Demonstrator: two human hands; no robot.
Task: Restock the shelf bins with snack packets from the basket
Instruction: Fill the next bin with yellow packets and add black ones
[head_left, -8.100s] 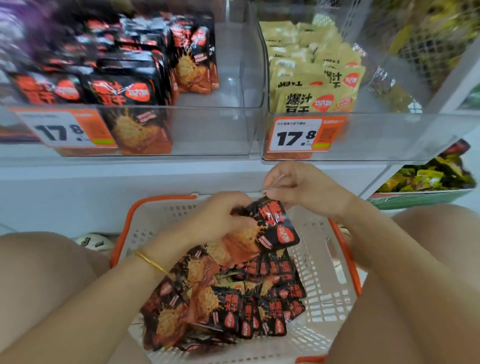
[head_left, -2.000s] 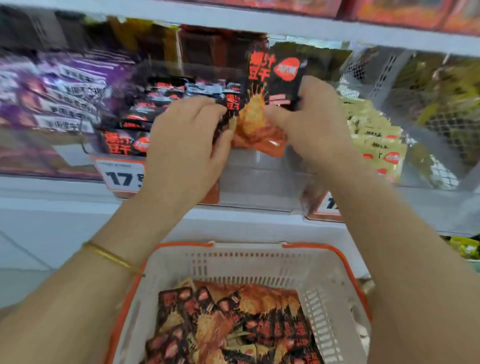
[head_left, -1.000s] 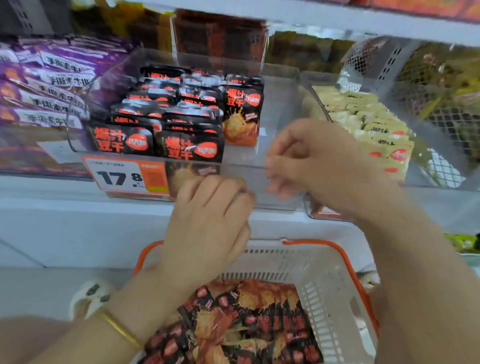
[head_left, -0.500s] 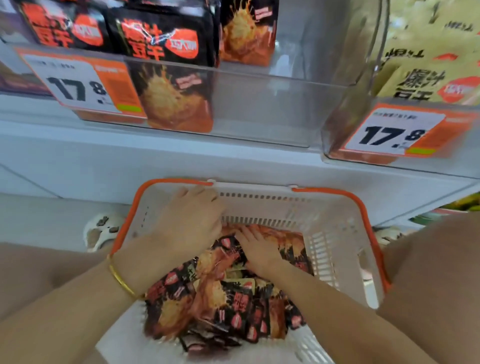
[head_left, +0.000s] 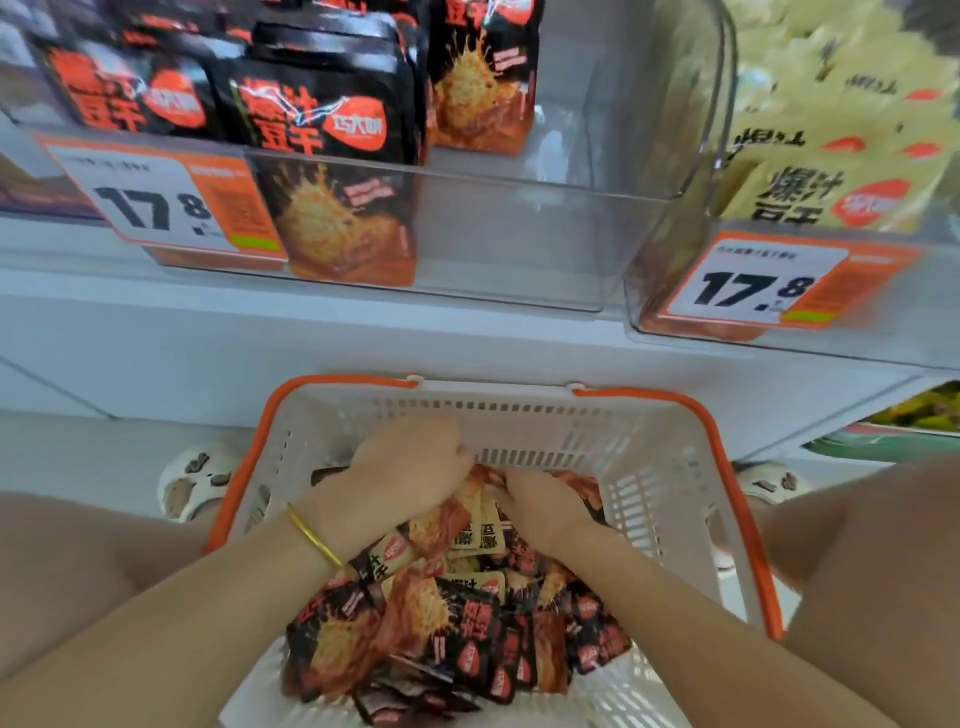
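Note:
A white basket with an orange rim sits between my knees, holding a pile of black-and-orange snack packets. Both hands are down in the pile at its far end. My left hand, a gold bangle on its wrist, curls its fingers over an orange packet. My right hand meets it from the right and pinches the same packet's top edge. Its fingertips are partly hidden. Above, the clear shelf bin holds matching black packets on its left side.
The right part of the clear bin has no packets in it. A second bin with yellow packets stands to the right. Orange price tags reading 17.8 hang on the bin fronts. A white sandal shows left of the basket.
A packet was stood in the bin two seconds ago. Both hands then dropped into the basket, and since half a second ago they have closed together on a packet at the pile's far end.

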